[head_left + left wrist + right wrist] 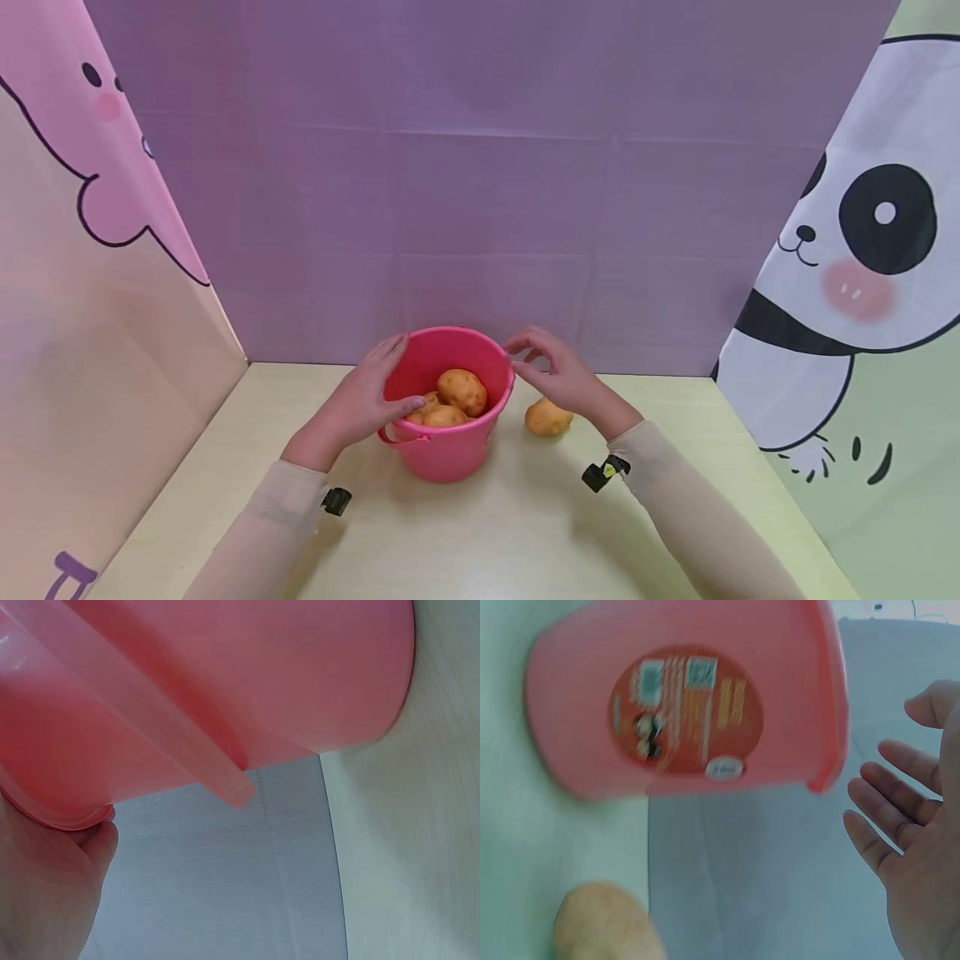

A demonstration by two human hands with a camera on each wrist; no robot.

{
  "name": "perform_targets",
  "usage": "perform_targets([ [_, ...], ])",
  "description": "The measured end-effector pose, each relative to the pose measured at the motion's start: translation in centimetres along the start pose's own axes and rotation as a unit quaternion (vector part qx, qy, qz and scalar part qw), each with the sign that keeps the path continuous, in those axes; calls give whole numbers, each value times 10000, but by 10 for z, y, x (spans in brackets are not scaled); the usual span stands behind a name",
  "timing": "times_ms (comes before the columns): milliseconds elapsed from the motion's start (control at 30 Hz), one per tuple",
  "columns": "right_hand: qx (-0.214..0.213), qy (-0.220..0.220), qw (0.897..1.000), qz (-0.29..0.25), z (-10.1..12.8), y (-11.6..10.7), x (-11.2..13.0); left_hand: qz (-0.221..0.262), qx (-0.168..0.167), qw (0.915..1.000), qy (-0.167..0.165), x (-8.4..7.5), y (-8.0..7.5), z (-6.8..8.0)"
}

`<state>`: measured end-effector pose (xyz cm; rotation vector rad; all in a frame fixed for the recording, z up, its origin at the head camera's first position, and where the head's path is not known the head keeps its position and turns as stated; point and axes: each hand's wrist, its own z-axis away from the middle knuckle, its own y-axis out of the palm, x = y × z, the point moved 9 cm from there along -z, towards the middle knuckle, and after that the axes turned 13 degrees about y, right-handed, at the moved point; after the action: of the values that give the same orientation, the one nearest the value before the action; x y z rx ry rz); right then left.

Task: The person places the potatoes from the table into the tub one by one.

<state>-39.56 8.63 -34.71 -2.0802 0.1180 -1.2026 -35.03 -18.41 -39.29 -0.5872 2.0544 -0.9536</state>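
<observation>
A pink bucket (446,458) stands upright on the table with several potatoes (462,392) inside. My left hand (360,396) holds the bucket's left rim, its thumb reaching over the edge above the potatoes. The left wrist view shows fingertips (103,844) curling at the rim, and the bucket's handle (150,712) lying along its side. Just off the right rim is my right hand (551,367), raised, with relaxed fingers and nothing in it. One more potato (548,417) lies on the table beneath that hand, right of the bucket.
The pale wooden table (465,550) meets a purple cloth backdrop (487,192) close behind the bucket. Printed cartoon panels flank it, a panda panel (847,250) on the right and a pink figure (112,167) on the left. A round label (686,712) marks the bucket's right side.
</observation>
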Motion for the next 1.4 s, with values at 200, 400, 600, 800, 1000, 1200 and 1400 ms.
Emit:
perform_targets([
  [200,-77,418,9990,106,15,-12,-27,14,-19,10000,-18,1,-1,1],
  [400,-141,497,9983,270,29,-14,-48,21,-17,10000,-30,1,0,1],
  [600,9,821,9957,430,39,-4,-75,58,12,9999,-87,4,1,0],
  [800,119,1040,9934,464,46,4,-93,70,20,9999,-71,6,1,-1],
  [1000,-40,736,9924,989,48,10,-103,40,-12,10000,-15,6,1,-1],
  [1200,-210,126,9860,1650,51,17,-106,39,-8,10000,6,5,0,-1],
  [1400,-172,279,9832,1796,52,21,-115,60,15,10000,-53,6,0,0],
])
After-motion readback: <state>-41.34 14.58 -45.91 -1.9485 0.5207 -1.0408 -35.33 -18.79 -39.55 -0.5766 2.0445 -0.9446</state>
